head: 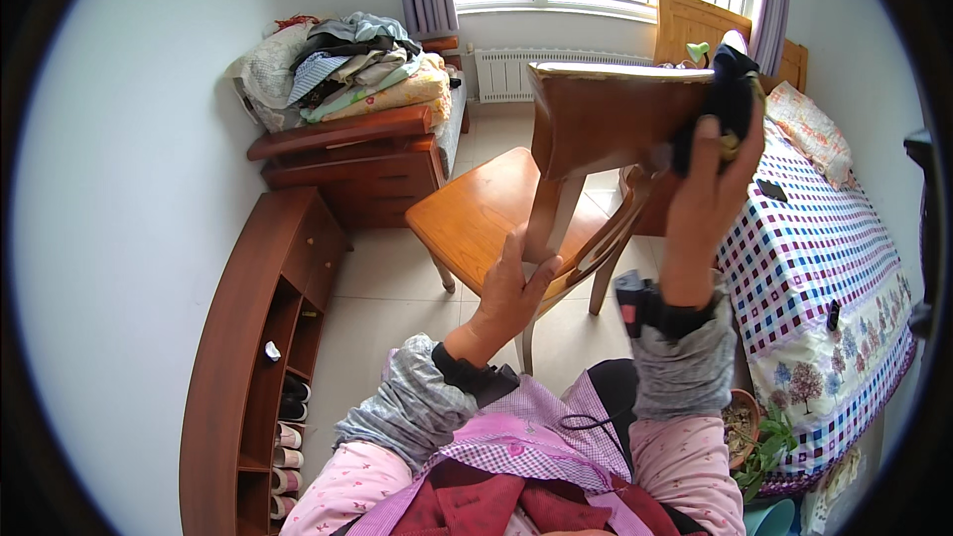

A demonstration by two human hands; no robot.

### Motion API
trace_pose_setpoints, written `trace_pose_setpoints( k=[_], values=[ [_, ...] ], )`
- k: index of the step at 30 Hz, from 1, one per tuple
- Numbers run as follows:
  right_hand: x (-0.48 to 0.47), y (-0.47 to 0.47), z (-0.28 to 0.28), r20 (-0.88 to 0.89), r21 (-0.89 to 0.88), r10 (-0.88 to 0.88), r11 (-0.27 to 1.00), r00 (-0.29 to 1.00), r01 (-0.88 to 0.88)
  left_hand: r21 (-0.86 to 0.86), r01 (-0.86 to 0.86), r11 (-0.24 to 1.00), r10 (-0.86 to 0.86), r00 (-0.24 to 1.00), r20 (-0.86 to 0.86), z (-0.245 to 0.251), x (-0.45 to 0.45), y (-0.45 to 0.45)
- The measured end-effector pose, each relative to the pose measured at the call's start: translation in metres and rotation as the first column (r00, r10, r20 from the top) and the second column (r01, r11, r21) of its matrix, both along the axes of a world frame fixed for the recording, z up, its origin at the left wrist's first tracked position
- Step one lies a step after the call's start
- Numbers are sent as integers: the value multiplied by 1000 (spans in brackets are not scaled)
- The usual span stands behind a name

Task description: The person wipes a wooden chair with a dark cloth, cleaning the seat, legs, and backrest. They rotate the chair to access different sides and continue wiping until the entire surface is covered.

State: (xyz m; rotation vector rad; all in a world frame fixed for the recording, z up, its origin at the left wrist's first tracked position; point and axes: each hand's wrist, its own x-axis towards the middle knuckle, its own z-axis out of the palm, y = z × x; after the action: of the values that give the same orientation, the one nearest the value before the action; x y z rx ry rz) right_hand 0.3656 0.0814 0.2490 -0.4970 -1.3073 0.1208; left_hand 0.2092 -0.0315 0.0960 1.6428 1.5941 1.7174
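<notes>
A brown wooden piece of furniture [618, 119], possibly a small stool, is held up in front of me, tilted. My left hand [514, 298] grips its lower leg. Against its far right end, my right hand [711, 186] presses a dark bunched cloth [726, 100]. Behind and below the raised piece stands a wooden chair [476, 197] with a light orange-brown seat, its slatted back towards me.
A shoe rack [231, 342] with several shoes stands at left. Behind it, clothes [357, 67] are heaped on a reddish wooden sofa [357, 171]. A bed with a checked cover [797, 260] and a potted plant [767, 447] are at right.
</notes>
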Motion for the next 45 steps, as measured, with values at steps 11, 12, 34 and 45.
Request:
trace_pose_setpoints(
  k=[11,12,34,45],
  values=[
    [-42,-45,-7,291,654,-273,757,917,19,41,-7,999,8,1000,-10,-12,-10,3],
    [-37,-36,-12,265,658,-323,749,908,75,37,20,999,-21,1000,20,-11,-11,3],
    [36,22,-228,57,-684,399,684,915,-255,-563,45,825,453,543,707,-215,-171,9],
    [26,4,-233,367,-645,425,758,828,-103,-480,-59,875,466,366,805,-236,-205,90]
  ],
)
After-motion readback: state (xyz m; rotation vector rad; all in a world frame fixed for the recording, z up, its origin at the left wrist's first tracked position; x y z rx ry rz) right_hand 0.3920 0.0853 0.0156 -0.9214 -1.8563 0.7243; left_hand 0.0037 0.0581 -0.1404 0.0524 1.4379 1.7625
